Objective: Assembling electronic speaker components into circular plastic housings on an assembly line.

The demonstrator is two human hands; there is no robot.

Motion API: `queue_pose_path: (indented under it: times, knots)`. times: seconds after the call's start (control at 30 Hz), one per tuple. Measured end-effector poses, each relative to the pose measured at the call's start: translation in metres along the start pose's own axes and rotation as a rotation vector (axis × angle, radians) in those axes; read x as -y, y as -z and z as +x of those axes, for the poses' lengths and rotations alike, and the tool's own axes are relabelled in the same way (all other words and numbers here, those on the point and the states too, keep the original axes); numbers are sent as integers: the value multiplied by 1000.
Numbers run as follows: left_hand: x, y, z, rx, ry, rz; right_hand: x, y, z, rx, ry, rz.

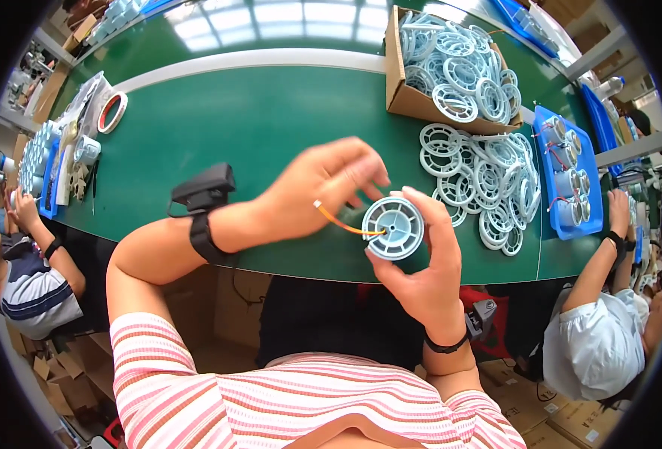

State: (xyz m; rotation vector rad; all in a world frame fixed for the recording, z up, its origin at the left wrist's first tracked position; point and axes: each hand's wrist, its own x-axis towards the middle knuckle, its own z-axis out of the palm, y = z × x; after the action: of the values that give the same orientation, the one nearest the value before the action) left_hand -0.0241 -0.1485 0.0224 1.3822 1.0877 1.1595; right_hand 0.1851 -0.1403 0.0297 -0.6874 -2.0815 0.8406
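Just right of centre, my right hand [436,262] grips a small round motor [393,228] by its rim, thumb below and fingers above. A pale blue spoked ring covers the face turned up. From its side a short orange and red wire [338,222] runs left to a white plug. My left hand [338,179] is beside the motor at its upper left, fingers loosely bent and slightly blurred, with nothing visible in them. Loose pale blue spoked rings [488,182] lie piled on the green table to the right.
Behind the pile, a cardboard box [413,105] is heaped with more rings. A blue tray [563,224] of motors stands at the right. White tape roll [112,112], bags and tools lie at the left. Other people sit on both sides.
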Motion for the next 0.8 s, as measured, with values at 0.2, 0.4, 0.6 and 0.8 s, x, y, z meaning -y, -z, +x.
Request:
queue_pose_path:
  times: [0.2, 0.4, 0.6, 0.8]
  knots:
    - [-31, 24, 3, 111, -343, 557, -12, -4, -6, -60, -82, -107]
    - [-20, 20, 3, 334, -569, 750, -16, -7, -9, -125, -50, -139]
    - [-25, 27, 8, 538, -305, 497, -19, -8, -9, -139, -71, -133]
    - [-21, 41, 12, 399, -272, 869, -14, -7, -8, -154, -76, -111]
